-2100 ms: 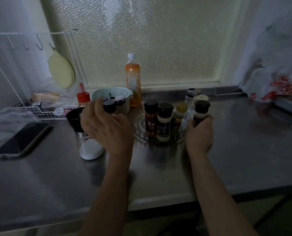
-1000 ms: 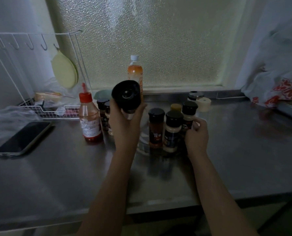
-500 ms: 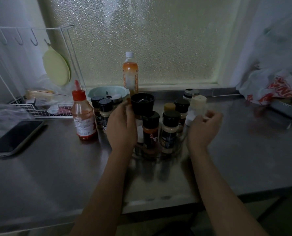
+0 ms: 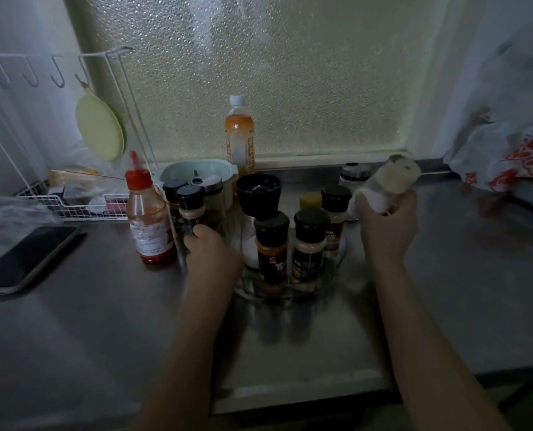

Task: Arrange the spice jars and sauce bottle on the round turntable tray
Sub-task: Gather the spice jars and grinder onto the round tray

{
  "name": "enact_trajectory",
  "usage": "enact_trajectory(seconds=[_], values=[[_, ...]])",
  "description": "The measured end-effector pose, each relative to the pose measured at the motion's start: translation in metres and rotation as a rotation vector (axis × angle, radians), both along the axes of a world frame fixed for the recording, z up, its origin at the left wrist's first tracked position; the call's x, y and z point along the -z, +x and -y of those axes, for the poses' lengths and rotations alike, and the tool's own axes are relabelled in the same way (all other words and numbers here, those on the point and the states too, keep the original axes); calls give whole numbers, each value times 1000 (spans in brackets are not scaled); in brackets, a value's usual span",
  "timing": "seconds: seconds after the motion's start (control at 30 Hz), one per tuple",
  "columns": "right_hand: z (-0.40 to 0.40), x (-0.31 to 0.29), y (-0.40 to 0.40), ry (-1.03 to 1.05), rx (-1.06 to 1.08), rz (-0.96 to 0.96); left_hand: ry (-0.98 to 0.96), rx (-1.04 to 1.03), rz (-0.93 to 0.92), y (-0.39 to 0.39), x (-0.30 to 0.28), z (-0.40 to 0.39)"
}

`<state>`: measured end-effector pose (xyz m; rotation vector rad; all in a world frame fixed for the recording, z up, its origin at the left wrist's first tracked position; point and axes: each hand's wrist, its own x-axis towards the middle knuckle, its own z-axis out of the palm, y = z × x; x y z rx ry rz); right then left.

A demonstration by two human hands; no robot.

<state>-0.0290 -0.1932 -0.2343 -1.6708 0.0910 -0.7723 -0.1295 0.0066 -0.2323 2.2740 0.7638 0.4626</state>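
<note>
Right hand (image 4: 385,225) fingers curled round a cream-capped jar (image 4: 392,183), tilted, held up just right of the turntable tray (image 4: 336,262). Left hand (image 4: 210,253) reaches a black-capped jar (image 4: 191,209) left of tray; grip hidden, cannot tell. Best to right the cream jar and seat it in the rear gap, clear of neighbours. Sauce bottle (image 4: 150,222) off-tray on the counter (image 4: 103,321). Labels blurred, unreadable.
</note>
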Motion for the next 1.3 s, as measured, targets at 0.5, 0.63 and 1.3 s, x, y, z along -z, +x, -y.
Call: enact_trajectory(seconds=[0.5,0.63,1.3], values=[[-14,1,-5,-27,-671,-180,-215,-16,354,3,9,-10],[-20,-2,-6,214,-739,-294,-179,-68,487,8,8,-12],[-6,16,63,-246,-228,-260,-435,128,482,40,12,-35]])
